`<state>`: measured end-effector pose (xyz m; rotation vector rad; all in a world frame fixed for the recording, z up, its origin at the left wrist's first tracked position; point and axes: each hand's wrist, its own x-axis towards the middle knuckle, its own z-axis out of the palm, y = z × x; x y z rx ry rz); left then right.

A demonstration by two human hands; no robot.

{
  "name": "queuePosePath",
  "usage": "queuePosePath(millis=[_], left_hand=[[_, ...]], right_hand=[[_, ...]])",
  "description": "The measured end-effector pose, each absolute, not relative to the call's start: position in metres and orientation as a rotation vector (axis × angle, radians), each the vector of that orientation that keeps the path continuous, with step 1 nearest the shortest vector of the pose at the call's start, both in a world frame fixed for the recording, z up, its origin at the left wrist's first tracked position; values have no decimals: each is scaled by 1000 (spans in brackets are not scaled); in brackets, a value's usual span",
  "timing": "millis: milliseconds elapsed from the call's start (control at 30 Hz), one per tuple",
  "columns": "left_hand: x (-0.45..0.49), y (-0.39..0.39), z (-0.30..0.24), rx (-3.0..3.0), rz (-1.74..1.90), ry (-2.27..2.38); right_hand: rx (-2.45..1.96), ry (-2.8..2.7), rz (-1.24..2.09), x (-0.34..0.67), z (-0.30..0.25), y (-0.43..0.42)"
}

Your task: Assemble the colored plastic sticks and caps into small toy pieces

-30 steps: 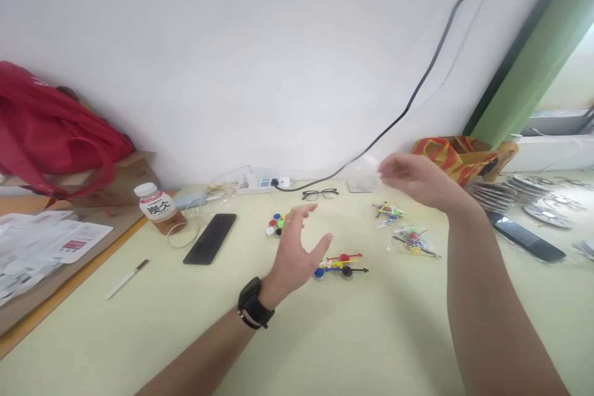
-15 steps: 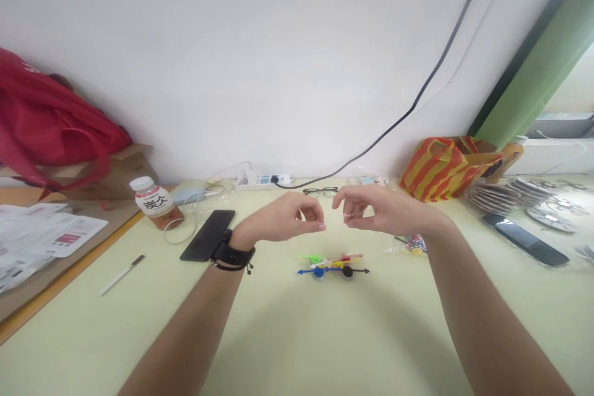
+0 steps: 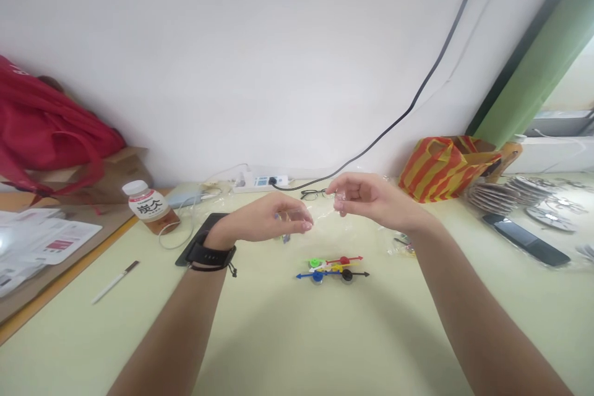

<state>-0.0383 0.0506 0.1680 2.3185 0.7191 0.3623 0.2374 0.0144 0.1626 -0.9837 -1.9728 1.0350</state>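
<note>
My left hand (image 3: 266,221) and my right hand (image 3: 366,198) are raised above the pale green table (image 3: 288,334), fingertips pinched, a hand's width apart. Between them stretches a small clear plastic bag (image 3: 320,218), each hand pinching one side of it; its contents are too faint to name. A black watch (image 3: 210,255) is on my left wrist. Below the hands lies a cluster of small coloured arrow pointers with round bases (image 3: 331,267). Another clear packet of coloured parts (image 3: 404,244) shows just under my right forearm.
A black phone (image 3: 195,241), a drink bottle (image 3: 146,205), a white pen (image 3: 114,283) and papers (image 3: 37,241) lie left. A power strip (image 3: 260,182) and glasses (image 3: 313,194) sit by the wall. An orange striped bag (image 3: 445,164), stacked discs (image 3: 503,192) and a second phone (image 3: 524,239) are right.
A second ago my left hand was open low over the pointers and my right held the bag high. Both hands met and pinched the bag, and now have drawn slightly apart.
</note>
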Motion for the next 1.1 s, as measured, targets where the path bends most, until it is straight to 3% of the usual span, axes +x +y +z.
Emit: queuePosePath(millis=[300, 533, 833, 1100], left_hand=[[-45, 62, 157, 2026, 693, 993], [-51, 66, 154, 2105, 339, 855], [-40, 66, 147, 1975, 551, 961], [-41, 61, 154, 2035, 486, 916]], right_hand=[[-977, -1880, 1237, 250, 151, 26], [-1030, -1766, 1224, 258, 137, 41], [-1059, -1727, 1192, 245, 143, 32], [-1037, -1763, 1159, 246, 148, 29]])
